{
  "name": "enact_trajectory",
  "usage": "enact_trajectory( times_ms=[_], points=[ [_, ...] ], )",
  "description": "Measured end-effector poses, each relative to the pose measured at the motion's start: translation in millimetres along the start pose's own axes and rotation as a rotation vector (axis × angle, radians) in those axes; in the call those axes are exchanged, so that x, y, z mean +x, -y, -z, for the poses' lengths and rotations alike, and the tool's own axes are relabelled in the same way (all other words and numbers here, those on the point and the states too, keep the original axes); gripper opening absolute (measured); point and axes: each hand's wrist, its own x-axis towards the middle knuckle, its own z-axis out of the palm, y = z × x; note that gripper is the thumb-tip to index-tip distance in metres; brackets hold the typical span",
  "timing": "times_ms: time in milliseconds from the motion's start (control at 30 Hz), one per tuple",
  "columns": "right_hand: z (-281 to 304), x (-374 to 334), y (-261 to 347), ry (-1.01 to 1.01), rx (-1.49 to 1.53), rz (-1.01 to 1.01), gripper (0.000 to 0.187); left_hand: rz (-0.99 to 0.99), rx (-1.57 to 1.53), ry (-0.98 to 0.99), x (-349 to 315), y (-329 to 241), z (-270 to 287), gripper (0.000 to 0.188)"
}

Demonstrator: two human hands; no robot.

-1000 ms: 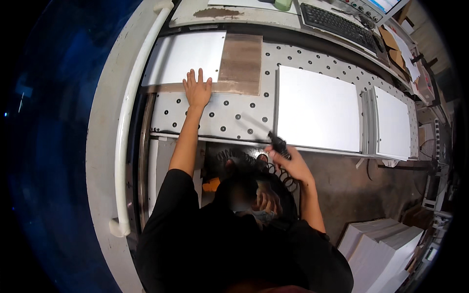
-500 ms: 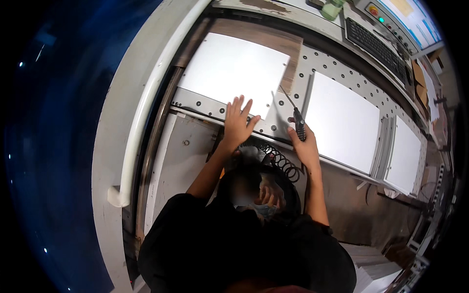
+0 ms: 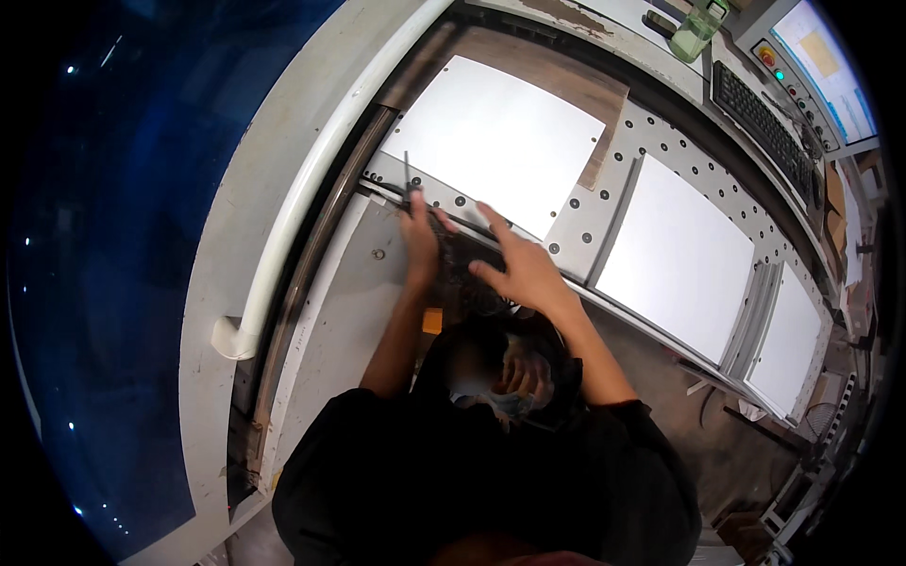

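A thin-nozzled air blow gun (image 3: 409, 173) points up at the lower left corner of a white panel (image 3: 500, 137) with small holes near its edges. My left hand (image 3: 421, 247) is closed around its handle, in front of the machine bed's near edge. My right hand (image 3: 528, 272) is open and holds nothing; its fingers are spread just off the panel's lower edge. Under the panel lies a brown wood-look board (image 3: 612, 141). A dark coiled hose (image 3: 486, 297) hangs between my arms, partly hidden and blurred.
More white panels (image 3: 675, 255) lie to the right on the studded metal bed (image 3: 630, 141). A white rail (image 3: 311, 170) curves along the left. At the back right stand a keyboard (image 3: 763, 123), a screen with buttons (image 3: 826, 66) and a green bottle (image 3: 694, 36).
The air blow gun has passed from my right hand to my left and moved left. My left hand has left the panel. My right hand has moved left, its fingers opened.
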Motion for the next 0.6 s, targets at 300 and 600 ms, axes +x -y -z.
enact_trajectory(
  times_ms=[300, 600],
  points=[
    [62, -19, -98, -0.706, 0.045, -0.121, 0.048, 0.106, 0.184, 0.149, 75, -42, 21, 0.063],
    [80, -33, -178, -1.020, 0.609, -0.112, 0.023, 0.192, 0.277, 0.434, 120, -62, -45, 0.061]
  ],
)
